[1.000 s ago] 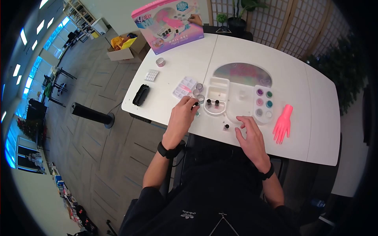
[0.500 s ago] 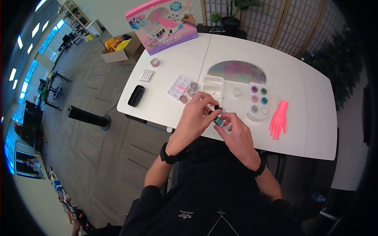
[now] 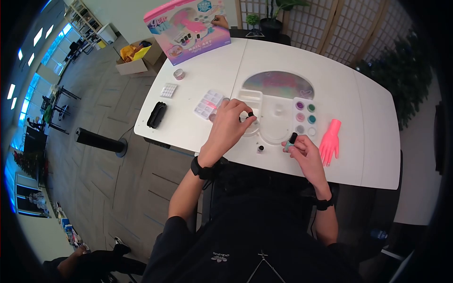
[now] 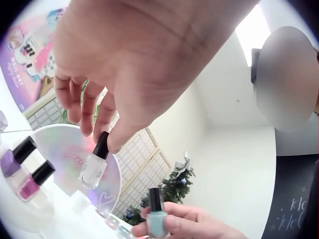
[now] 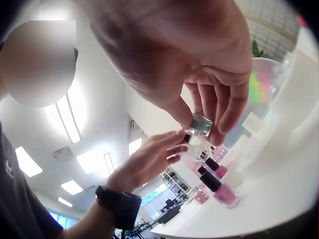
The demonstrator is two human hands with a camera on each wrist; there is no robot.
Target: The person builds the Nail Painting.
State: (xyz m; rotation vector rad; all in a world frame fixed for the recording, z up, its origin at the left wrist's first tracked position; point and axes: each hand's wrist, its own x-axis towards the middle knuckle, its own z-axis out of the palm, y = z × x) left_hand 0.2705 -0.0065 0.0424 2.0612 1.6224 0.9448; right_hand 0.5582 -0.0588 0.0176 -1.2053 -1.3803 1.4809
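My left hand [image 3: 230, 127] pinches a clear nail polish bottle [image 4: 93, 170] by its black cap, over the front of the white compartment tray [image 3: 251, 92]. Between the thumb and fingers of my right hand [image 3: 307, 155] is a teal nail polish bottle [image 3: 289, 145], black cap upward. The left wrist view also shows a purple polish bottle [image 4: 11, 163] and a magenta polish bottle [image 4: 31, 187] standing below my left hand. Another small black-capped polish bottle [image 5: 225, 195], pink, stands on the table by the front edge.
A pink model hand [image 3: 331, 141] lies right of my right hand, near a holder of glitter pots [image 3: 300, 118]. A half-round mirror [image 3: 278, 84] stands behind the tray. To the left are a divided box [image 3: 207, 104], a black case [image 3: 156, 115] and the large kit box [image 3: 188, 33].
My hands came together around the teal bottle, then parted. The right hand, free a second ago, now holds it; my left hand has moved back over the tray with the clear bottle.
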